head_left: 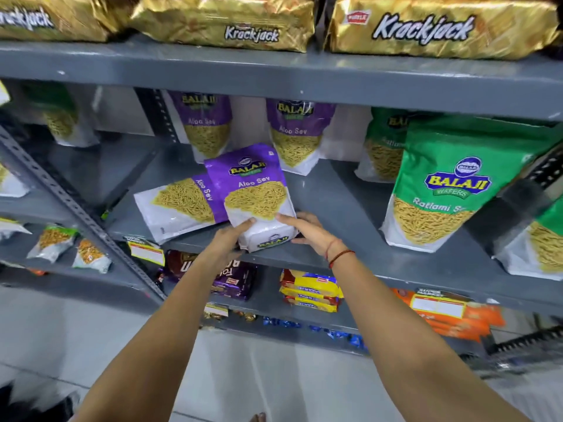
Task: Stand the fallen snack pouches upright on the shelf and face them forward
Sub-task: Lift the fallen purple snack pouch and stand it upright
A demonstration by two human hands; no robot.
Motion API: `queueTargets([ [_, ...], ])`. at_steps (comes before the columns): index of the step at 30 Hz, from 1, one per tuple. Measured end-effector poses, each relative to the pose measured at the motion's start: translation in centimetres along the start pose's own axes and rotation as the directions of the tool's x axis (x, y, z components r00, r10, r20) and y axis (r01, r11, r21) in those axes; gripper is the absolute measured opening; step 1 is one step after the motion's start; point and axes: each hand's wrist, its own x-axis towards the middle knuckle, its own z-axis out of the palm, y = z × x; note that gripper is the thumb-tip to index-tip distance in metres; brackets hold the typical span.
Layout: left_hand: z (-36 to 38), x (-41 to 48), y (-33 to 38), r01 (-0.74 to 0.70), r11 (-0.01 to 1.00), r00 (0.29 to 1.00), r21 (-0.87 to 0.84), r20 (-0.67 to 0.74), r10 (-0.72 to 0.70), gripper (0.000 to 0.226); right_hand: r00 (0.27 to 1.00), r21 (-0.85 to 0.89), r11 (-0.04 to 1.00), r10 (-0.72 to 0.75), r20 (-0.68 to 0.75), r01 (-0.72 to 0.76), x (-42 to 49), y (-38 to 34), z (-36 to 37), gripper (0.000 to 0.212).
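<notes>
Pouches of Aloo Sev stand and lie on the middle shelf, a grey metal board. One purple pouch is held near the front edge, a little left of the centre. It leans back, its printed face is to the front, and its white bottom rests on the shelf or just above it; I cannot tell which.

The left hand grips the lower left corner of this pouch, with the thumb on the front face and the other fingers hidden under it. The right hand presses the lower right side, with the thumb on the front and the fingers closed around the edge. A red thread is around the right wrist.

A second purple pouch lies flat on the shelf just to the left, turned sideways so the words run vertically. The held pouch overlaps its right part.

At the back of the shelf two more purple pouches stand upright and face forward. On the right, a green pouch marked Ratlami Sev stands upright near the front, with another green one behind it.

On the shelf above lie gold Krackjack packs. On the shelf below are yellow biscuit packs and dark purple packs. A yellow price tag hangs on the front edge of the middle shelf, at the left.
</notes>
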Motion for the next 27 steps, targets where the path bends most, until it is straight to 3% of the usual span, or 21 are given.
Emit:
queueTargets([
  [3, -0.2, -0.2, -0.3, -0.043, 0.999, 0.996, -0.028, 0.073, 0.045, 0.03, 0.998, 0.015, 0.999, -0.049, -0.041, 0.05, -0.7, 0.7, -0.3, 0.047],
  [7, -0.3, -0.1, -0.6, -0.167, 0.982, 0.972, -0.093, 0.153, 0.18, 0.041, 0.967, 0.069, 0.967, -0.237, -0.096, 0.244, -1.8, 1.4, -0.6, 0.033],
  [11, -0.1, -0.3, -0.4, -0.273, 0.961, 0.938, -0.046, 0.209, 0.276, 0.046, 0.928, 0.079, 0.932, -0.339, -0.152, 0.354, -2.9, 2.2, -1.2, 0.049],
  [27, 3.1, 2.4, 0.9, -0.372, 0.924, 0.901, 0.092, 0.274, 0.336, 0.063, 0.881, -0.055, 0.925, -0.376, -0.286, 0.377, -2.3, 3.1, -3.8, 0.062],
])
